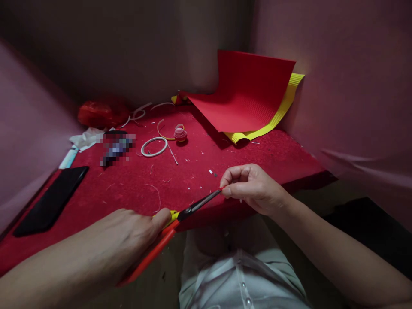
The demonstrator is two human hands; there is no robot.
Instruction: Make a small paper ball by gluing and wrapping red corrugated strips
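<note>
My left hand is closed around a pair of scissors with yellow and orange-red handles. Its narrow dark blades point up and to the right, and look nearly shut. At the blade tips, my right hand pinches a tiny red piece between thumb and fingertips; its kind is too small to make out. Both hands are over the near edge of a red-covered table. Beyond them sit a small pink-and-red ribbed ball and a pale ring.
Red corrugated sheets lean at the back right over a yellow corrugated sheet. A black phone-like slab lies at the left edge. A red plastic bag and white tissue are behind it. Paper scraps litter the table.
</note>
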